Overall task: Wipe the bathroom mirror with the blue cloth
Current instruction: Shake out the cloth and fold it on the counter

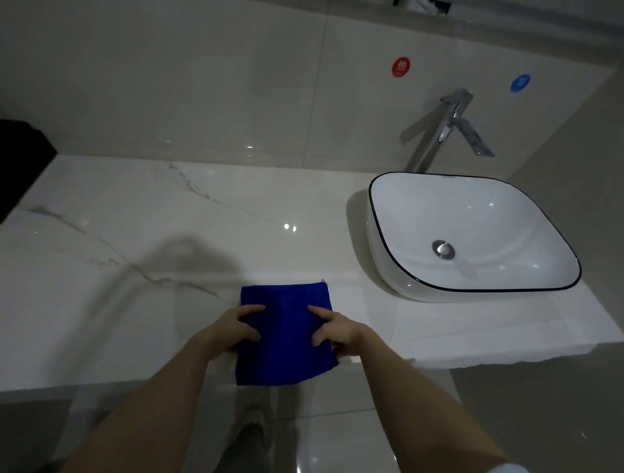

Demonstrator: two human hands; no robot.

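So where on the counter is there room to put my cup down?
The biggest bare patch is the marble counter left of the blue cloth, stretching back to the tiled wall. There is also a strip between the cloth and the sink. The front edge is crowded: the left hand and right hand hold the cloth there.

The mirror [422, 4] is cut off by the top edge, showing only a sliver. The blue cloth [285, 334] hides the thumbs. The blue sticker [520, 82] is too blurred to read.
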